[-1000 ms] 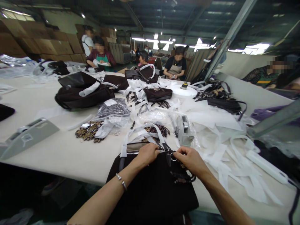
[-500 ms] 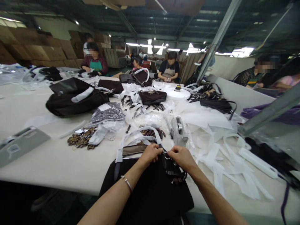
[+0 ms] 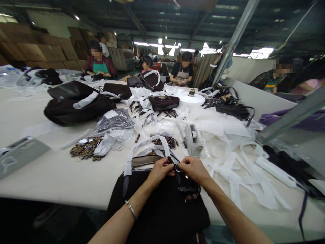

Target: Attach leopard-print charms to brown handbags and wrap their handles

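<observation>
A black handbag [image 3: 157, 203] lies at the table's front edge, its paper-wrapped handle [image 3: 149, 139] standing up beyond the zipped top. At the base of that handle, my left hand [image 3: 162, 171] pinches a black strap end. Close beside it on the right, my right hand [image 3: 191, 167] is closed on a metal ring [image 3: 178, 168] of a dark hanging charm [image 3: 188, 187]. The charm rests against the bag's front, with brown bead-like pieces at its lower end. My fingertips hide exactly how strap and ring meet.
Brown patterned tags [image 3: 87, 149] and a plastic bag of dark parts [image 3: 113, 120] lie left of centre. A tape dispenser [image 3: 194, 139] stands beyond my right hand. White strips [image 3: 241, 176] cover the right side. More dark handbags [image 3: 78, 105] lie farther back; co-workers sit across the table.
Both hands stay at the strap and ring, with my right hand slightly closer to the left one. The charm's beads show more clearly. The whole view has shifted a little.
</observation>
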Demonstrator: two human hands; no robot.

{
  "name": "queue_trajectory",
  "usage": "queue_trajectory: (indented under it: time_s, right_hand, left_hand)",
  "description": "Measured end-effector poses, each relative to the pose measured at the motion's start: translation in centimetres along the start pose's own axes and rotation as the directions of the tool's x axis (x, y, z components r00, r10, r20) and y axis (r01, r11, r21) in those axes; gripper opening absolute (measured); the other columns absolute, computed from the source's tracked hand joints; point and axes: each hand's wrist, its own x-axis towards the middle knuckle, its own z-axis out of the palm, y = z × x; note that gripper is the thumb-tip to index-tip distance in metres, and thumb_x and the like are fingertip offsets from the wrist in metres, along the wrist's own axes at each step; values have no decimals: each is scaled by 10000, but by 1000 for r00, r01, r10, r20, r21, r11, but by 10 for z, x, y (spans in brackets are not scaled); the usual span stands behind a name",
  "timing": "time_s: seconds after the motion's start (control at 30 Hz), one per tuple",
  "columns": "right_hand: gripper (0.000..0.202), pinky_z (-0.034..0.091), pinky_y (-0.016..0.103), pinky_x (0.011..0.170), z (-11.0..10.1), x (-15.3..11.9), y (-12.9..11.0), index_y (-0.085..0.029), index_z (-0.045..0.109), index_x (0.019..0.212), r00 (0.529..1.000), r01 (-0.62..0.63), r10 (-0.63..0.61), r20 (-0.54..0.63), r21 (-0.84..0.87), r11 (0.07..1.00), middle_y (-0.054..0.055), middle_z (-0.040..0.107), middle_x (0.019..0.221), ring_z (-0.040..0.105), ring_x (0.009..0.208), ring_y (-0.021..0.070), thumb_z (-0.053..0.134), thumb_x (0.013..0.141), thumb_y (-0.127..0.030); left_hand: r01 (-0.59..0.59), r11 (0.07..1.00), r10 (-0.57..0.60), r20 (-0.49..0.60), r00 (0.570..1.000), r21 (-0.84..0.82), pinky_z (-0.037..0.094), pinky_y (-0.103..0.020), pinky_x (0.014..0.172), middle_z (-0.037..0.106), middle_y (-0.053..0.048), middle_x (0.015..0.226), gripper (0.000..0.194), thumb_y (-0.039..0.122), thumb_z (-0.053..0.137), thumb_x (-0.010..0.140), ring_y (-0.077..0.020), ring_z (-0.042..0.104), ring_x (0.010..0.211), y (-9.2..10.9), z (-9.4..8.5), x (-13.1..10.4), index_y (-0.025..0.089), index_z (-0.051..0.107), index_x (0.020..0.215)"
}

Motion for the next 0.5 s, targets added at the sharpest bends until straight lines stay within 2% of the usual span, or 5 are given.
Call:
queue_trajectory:
  time_s: [0.33, 0.5]
  right_hand:
    - [159, 374, 226, 531, 3, 1, -3, -180, 590, 553, 1000, 10, -10, -16, -50, 999, -4, 610, 552, 558, 568, 136, 598, 681, -274]
    - [160, 371, 221, 488, 5, 2, 1, -181, 600, 584, 1000, -29, 29, -11, -35, 999, -4, 614, 551, 555, 532, 136, 582, 695, -295]
  left_hand:
    - [-105, 994, 105, 19, 994, -11, 563, -272, 713, 658, -33, 852, 291, 345, 690, 766, -135, 638, 730, -11, -4, -4, 125, 634, 949]
    - [-136, 991, 136, 15, 991, 16, 560, -299, 752, 674, -36, 861, 252, 314, 654, 783, -150, 655, 744, -14, -4, -7, 134, 641, 959]
